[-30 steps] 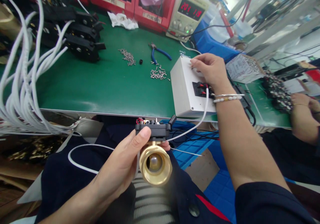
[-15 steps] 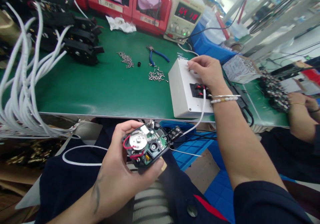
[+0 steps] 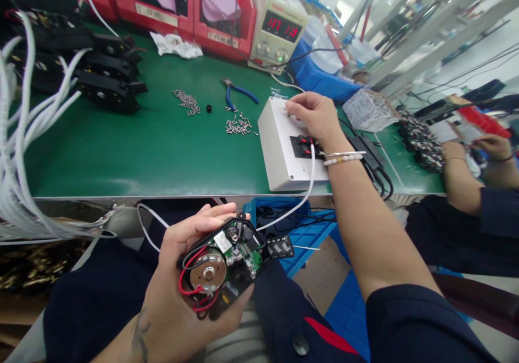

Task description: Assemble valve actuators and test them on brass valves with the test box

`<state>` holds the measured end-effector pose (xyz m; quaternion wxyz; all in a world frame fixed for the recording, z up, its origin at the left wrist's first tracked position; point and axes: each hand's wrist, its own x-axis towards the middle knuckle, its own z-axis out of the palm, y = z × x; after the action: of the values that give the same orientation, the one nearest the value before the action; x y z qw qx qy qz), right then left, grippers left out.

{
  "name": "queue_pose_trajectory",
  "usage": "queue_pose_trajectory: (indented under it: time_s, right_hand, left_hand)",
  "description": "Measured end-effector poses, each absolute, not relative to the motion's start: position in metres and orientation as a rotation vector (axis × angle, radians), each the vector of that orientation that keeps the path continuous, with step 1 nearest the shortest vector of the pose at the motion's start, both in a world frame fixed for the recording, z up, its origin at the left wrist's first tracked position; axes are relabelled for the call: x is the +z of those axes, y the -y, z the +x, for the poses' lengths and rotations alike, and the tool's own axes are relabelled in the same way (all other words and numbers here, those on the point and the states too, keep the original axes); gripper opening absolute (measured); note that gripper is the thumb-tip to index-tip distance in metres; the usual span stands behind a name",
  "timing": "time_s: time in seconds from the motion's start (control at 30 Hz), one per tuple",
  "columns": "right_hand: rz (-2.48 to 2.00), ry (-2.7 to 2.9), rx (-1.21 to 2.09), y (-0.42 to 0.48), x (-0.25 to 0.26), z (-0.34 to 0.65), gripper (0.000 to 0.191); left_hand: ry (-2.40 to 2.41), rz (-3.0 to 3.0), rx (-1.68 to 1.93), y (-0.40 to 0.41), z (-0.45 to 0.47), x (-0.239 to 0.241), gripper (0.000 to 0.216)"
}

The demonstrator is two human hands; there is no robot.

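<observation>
My left hand (image 3: 178,276) is wrapped round an opened black device (image 3: 223,268) below the table's front edge. Inside it show a green circuit board, a round speaker-like disc and red and black wires; a small black flap hangs off its right side. My right hand (image 3: 318,117) pinches a small metal part, apparently a switch lever, on top of a white box (image 3: 270,149); the fingers partly hide it. From the box's black-and-red terminal block (image 3: 300,146) a white cable (image 3: 306,195) runs down behind the device.
Blue-handled pliers (image 3: 243,91) lie beside loose screws (image 3: 239,125) on the green table (image 3: 133,157). A power supply (image 3: 278,30) with red digits stands behind, near red bins (image 3: 158,14). White cables (image 3: 24,114) with black units crowd the left. A co-worker's hands (image 3: 492,146) are at right.
The device in my left hand has tilted and its inside now faces me more. The power supply's left digits differ. My right hand keeps its hold on the box while the whole view has shifted.
</observation>
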<state>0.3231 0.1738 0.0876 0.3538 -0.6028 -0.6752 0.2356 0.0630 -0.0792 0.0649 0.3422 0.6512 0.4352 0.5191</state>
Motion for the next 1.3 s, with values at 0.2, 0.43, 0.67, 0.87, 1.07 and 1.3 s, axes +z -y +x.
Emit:
queue_pose_trajectory:
  time_s: [0.2, 0.43, 0.67, 0.87, 1.07, 1.3]
  right_hand:
    - [-1.518, 1.8, 0.594, -0.178, 0.084, 0.329, 0.007]
    - [-1.526, 1.8, 0.587, -0.176, 0.085, 0.326, 0.009]
    - [-1.567, 1.742, 0.575, -0.171, 0.092, 0.317, 0.016]
    - [-1.589, 1.695, 0.569, -0.168, 0.096, 0.311, 0.021]
    - [-1.598, 1.693, 0.559, -0.167, 0.095, 0.31, 0.015]
    - [-1.601, 1.743, 0.567, -0.166, 0.096, 0.311, 0.011]
  left_hand:
    - [-1.082, 1.689, 1.358, 0.078, 0.063, 0.065, 0.068]
    - [-1.1, 1.552, 1.323, 0.081, 0.066, 0.067, 0.064]
    - [-1.466, 0.643, 1.063, 0.08, 0.063, 0.08, 0.057]
    - [-1.125, 0.284, 0.99, 0.067, 0.067, 0.082, 0.043]
    - [-1.02, 0.364, 0.952, 0.069, 0.064, 0.074, 0.049]
    - [-1.041, 0.332, 0.982, 0.07, 0.068, 0.082, 0.048]
